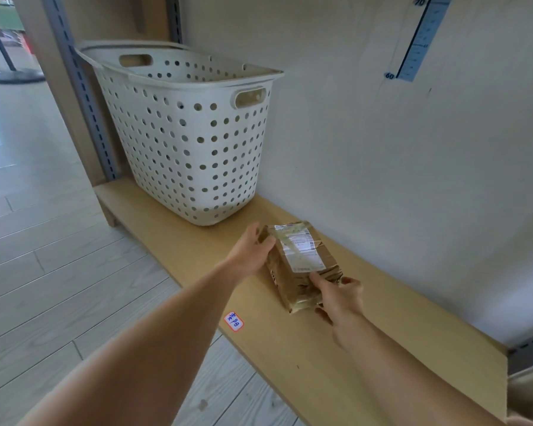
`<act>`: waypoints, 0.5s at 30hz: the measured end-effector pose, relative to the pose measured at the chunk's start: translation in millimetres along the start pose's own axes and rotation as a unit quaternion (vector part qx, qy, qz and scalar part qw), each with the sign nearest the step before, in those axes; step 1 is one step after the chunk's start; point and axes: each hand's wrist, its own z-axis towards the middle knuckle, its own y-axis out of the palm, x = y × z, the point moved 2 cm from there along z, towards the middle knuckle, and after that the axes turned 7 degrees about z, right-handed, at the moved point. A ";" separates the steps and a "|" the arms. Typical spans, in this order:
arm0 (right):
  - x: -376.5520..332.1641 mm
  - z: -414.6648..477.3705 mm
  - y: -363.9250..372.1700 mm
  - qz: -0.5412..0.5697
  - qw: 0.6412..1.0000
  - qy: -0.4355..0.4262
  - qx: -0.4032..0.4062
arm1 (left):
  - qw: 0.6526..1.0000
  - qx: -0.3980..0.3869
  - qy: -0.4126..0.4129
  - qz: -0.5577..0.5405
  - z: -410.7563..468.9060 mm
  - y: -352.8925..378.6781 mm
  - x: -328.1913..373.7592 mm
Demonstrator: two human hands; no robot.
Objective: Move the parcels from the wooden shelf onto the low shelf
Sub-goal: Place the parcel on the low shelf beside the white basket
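Observation:
A brown cardboard parcel wrapped in clear tape, with a white shipping label on top, is over the low wooden shelf, near the wall. My left hand grips its far left end. My right hand grips its near right end, thumb on top. Whether the parcel rests on the board or hangs just above it I cannot tell.
A white perforated plastic basket stands on the shelf's left end, just beyond the parcel. A small red-edged sticker lies on the board's front edge. A white wall backs the shelf, with a blue height scale. Grey plank floor lies to the left.

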 end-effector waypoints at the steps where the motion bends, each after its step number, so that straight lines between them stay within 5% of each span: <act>1: 0.8 3.2 -0.2 0.002 1.000 0.002 0.002 | 1.000 -0.017 0.001 0.001 4.1 0.9 1.3; 15: 12.6 -4.9 9.7 -0.041 0.995 -0.095 0.003 | 0.997 0.064 0.033 0.019 -14.8 -15.8 -48.4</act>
